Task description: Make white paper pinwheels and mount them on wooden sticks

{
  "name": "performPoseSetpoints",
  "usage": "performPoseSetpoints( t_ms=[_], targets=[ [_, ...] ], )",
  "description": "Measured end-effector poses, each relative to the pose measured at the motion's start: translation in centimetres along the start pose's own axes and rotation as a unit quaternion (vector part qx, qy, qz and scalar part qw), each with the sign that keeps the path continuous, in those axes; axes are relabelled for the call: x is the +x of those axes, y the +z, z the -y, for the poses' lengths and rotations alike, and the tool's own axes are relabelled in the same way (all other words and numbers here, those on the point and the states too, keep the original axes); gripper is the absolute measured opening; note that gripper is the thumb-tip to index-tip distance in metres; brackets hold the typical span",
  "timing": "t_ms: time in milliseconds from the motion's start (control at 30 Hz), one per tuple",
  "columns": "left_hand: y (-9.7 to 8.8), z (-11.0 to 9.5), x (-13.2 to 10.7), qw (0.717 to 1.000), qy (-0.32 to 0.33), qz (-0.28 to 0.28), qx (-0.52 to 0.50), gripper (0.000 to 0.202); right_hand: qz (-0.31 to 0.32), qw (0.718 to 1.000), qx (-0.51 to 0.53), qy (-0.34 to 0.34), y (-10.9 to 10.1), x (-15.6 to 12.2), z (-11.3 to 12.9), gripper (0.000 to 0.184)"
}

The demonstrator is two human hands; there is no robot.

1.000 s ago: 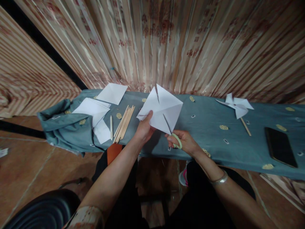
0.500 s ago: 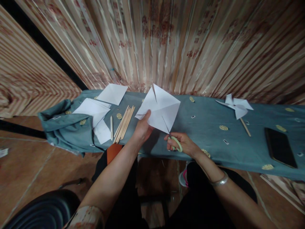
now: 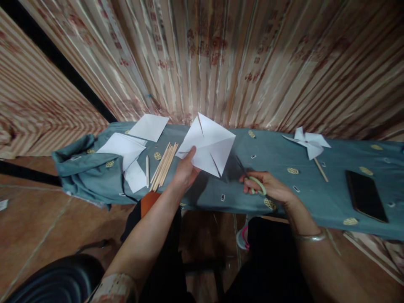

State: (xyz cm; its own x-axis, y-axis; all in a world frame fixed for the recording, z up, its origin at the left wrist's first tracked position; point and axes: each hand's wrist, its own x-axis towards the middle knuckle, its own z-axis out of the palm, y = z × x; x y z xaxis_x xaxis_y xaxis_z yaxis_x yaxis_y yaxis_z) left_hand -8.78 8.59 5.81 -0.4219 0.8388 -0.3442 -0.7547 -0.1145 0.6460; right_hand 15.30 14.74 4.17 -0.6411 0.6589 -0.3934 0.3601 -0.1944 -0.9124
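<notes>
My left hand (image 3: 187,170) pinches the near-left corner of a square sheet of white paper (image 3: 213,143), thumb on top. Slits run inward from the sheet's corners: one at the top, one at the bottom and one beside my thumb. In my right hand (image 3: 265,185) is a pair of scissors (image 3: 259,186) with light green handles, fingers wrapped round the loops. Its dark blades point up and left, apart from the paper. Farther right lies a white paper pinwheel (image 3: 311,141) on a wooden stick.
Left of the paper lie a bundle of wooden sticks (image 3: 164,167), a white pencil-like stick (image 3: 147,171), a stack of paper (image 3: 121,145) and a single square sheet (image 3: 150,127). A black phone (image 3: 366,195) rests at the right on the green cloth (image 3: 277,155). Pleated curtains (image 3: 202,63) hang behind.
The scissors have come out of the bottom corner's slit, and my right hand has moved right with them. My left hand still holds the paper, almost unmoved.
</notes>
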Motion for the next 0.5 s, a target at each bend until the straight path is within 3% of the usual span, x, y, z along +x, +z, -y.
performPoseSetpoints(
  t_ms=[100,200,333,500],
  targets=[
    [-0.2,0.4,0.0,1.000,-0.014,0.016,0.018,0.023,-0.133,0.988,0.045,-0.057,-0.7,0.6,-0.2,0.053],
    [-0.4,1.2,-0.1,0.997,-0.038,0.046,0.050,0.025,-0.220,0.966,0.074,-0.114,-1.0,1.1,-0.1,0.050],
    [-0.6,2.4,-0.3,0.991,-0.070,0.068,0.096,0.023,-0.254,0.952,0.072,-0.155,-1.2,1.5,0.2,0.048],
    [-0.8,3.0,-0.6,0.985,-0.087,0.062,0.136,0.015,-0.232,0.960,0.033,-0.154,-1.3,1.4,0.4,0.049]
  ],
)
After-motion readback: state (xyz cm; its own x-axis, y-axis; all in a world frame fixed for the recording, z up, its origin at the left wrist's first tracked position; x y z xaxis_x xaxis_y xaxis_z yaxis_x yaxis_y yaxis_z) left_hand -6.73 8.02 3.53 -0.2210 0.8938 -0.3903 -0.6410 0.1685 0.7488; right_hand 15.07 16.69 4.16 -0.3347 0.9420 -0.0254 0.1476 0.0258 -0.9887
